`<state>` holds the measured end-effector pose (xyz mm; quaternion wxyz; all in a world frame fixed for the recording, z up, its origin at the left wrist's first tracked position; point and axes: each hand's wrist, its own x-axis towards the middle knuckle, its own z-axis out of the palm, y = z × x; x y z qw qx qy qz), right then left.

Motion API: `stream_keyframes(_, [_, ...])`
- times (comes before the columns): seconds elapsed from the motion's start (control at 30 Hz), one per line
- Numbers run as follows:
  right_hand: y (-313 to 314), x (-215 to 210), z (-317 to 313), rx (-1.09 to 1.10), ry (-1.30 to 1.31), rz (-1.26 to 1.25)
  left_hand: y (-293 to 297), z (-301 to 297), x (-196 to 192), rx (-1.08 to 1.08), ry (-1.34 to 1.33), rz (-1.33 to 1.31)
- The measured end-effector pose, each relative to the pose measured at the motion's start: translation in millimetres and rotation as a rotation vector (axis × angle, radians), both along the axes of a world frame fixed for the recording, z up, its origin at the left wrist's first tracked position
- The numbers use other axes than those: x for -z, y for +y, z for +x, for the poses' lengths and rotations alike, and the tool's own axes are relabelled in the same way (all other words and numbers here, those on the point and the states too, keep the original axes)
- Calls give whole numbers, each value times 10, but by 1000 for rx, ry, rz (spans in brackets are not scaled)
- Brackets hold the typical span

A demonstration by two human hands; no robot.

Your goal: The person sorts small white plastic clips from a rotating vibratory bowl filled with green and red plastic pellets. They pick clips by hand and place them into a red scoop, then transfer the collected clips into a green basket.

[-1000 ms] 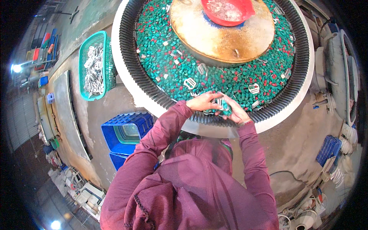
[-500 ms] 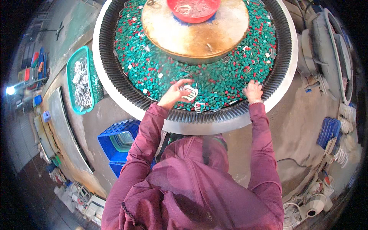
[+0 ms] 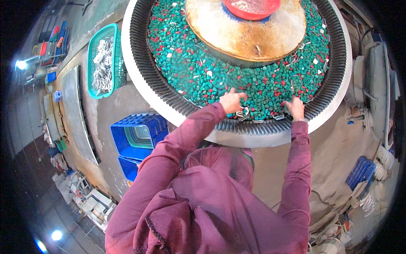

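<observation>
A big round tub (image 3: 136, 91) with a white rim and a black ribbed wall holds green and red chips (image 3: 198, 72) mixed with small silvery metal pieces. My left hand (image 3: 231, 101) rests on the chips at the near edge, fingers curled around a few metal pieces (image 3: 243, 113). My right hand (image 3: 294, 108) is a little to the right, fingers spread and pressed into the chips beside another metal piece (image 3: 278, 117). Maroon sleeves cover both forearms.
A rusty brown dome (image 3: 249, 38) rises in the tub's middle with a red basin (image 3: 253, 6) on top. A green basket (image 3: 103, 61) of metal parts stands at the left. Blue crates (image 3: 135, 135) sit by my left side, another blue crate (image 3: 359, 171) lies at the right.
My hands, together at the tub's edge a second ago, have parted. The right hand went right into the chips. The left hand stays near the metal pieces.
</observation>
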<state>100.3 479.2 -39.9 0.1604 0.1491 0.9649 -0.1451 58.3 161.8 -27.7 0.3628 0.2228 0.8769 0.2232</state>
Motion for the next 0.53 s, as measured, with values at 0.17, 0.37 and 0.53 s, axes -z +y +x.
stream_keyframes(0.17, [-482,-576,18,820,87,-1360,452,409,220,166,244,-292])
stream_keyframes(0.37, [-786,-872,193,1013,99,-1801,336,440,235,290,382,-190])
stream_keyframes(0.53, [-835,-860,244,721,-153,-1618,-34,76,577,-63,-198,138])
